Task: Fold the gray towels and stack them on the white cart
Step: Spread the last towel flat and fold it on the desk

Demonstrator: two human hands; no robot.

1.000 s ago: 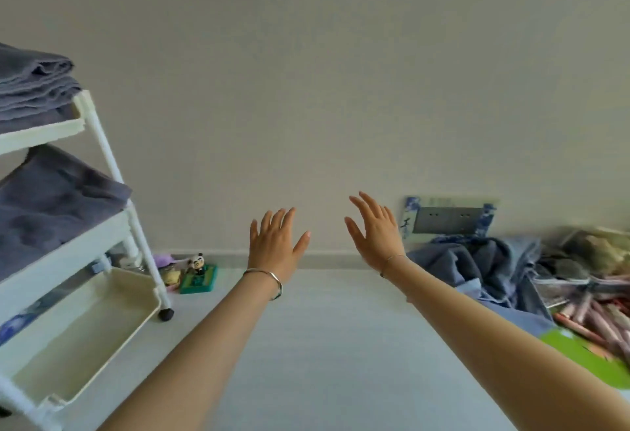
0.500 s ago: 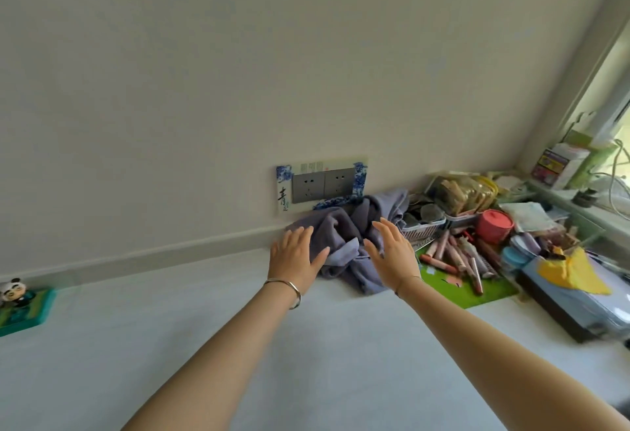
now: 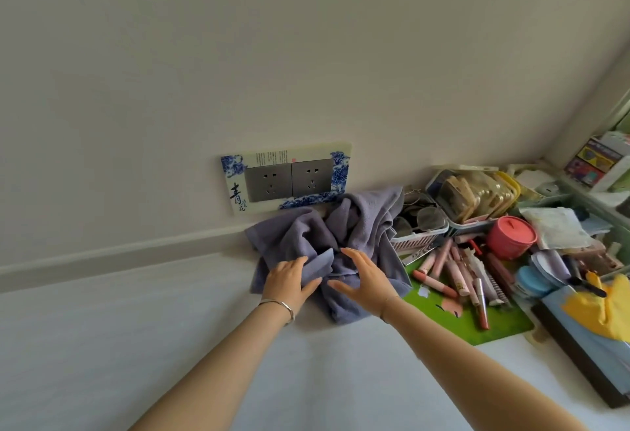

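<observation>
Two bare forearms reach in from the lower edge over a plain white desk (image 3: 129, 355). Each wrist carries one ornament: a silver bangle (image 3: 280, 305) on the left and a thin chain (image 3: 384, 308) on the right.

The left hand (image 3: 289, 280) lies flat on the near edge of the gray towel (image 3: 358, 226), with straight fingers and the thumb spread wide. A flap of cloth stands just beside its fingertips. The right hand (image 3: 366, 279) is spread too, palm turned inward and fingers straight. It is over the same heap, though I cannot tell if it touches the cloth.

The towel is one crumpled mound at the back of the desk, against the wall. I cannot tell whether it is a single towel or more.

To the right lies one green mat (image 3: 491, 325), touching the towel's edge. It is strewn with pink and red sticks (image 3: 443, 267), too jumbled to count. Past them stand one red tub (image 3: 510, 236) with its lid on and one blue pot (image 3: 533, 280). There is also one pink slatted basket (image 3: 417, 241) holding spectacles (image 3: 426, 217). One yellow cloth (image 3: 603, 311) lies at the far right.

On the wall just above the towel is one socket plate (image 3: 286, 178) with two gray outlets in a blue-and-white frame. The wall (image 3: 272, 55) is plain off-white, with a pale skirting strip (image 3: 119, 253) where it meets the desk.
</observation>
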